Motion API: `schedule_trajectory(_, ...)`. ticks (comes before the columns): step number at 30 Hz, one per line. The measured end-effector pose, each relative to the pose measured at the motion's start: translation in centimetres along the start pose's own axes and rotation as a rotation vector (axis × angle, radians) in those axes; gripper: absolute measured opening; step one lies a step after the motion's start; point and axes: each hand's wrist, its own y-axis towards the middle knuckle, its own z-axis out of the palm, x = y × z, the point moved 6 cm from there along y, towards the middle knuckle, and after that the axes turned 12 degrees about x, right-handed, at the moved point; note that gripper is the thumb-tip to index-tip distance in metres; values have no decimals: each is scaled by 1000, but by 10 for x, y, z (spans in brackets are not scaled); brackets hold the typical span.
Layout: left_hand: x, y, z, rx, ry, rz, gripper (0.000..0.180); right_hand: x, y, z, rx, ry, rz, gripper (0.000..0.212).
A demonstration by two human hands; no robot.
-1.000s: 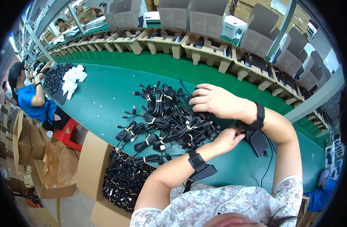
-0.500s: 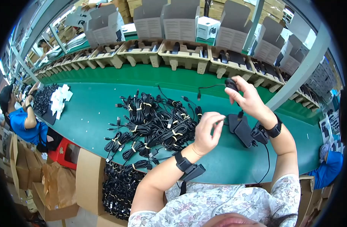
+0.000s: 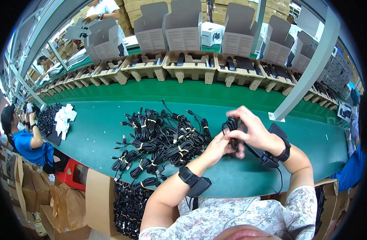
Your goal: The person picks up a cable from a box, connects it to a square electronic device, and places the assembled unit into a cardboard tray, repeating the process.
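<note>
In front of me, a coiled black cable (image 3: 230, 125) is pinched between the fingers and thumb of my right hand (image 3: 249, 130). My left hand (image 3: 220, 147) meets it from below, with its fingers closed at the lower part of the coil. Some of those fingertips are hidden behind the right hand. To the left lies a heap of black USB cables (image 3: 163, 138), bundled with pale yellow ties. A flat black device (image 3: 277, 130) rests on the green table by my right wrist, partly covered by my arm.
Along the far edge runs a row of moulded cardboard trays (image 3: 189, 70) with black parts, open printed boxes (image 3: 183, 36) behind them. A grey post (image 3: 307, 72) stands at right. More cables fill a carton (image 3: 131, 212) below. A co-worker in blue (image 3: 29, 146) sits left.
My right hand has come down and left with the cable, and the left hand has moved up to meet it. The trailing cable end is now gathered in. My view has shifted slightly.
</note>
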Motion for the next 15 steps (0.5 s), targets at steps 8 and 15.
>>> schedule_trajectory(8, 8, -2, -32, 41, -25, -153, 35, 13, 1, 13, 212, -610, -429, 44)
schedule_trajectory(15, -3, -1, -39, -313, 148, 33, 32, -16, 25, -21, 83, -615, -153, 34)
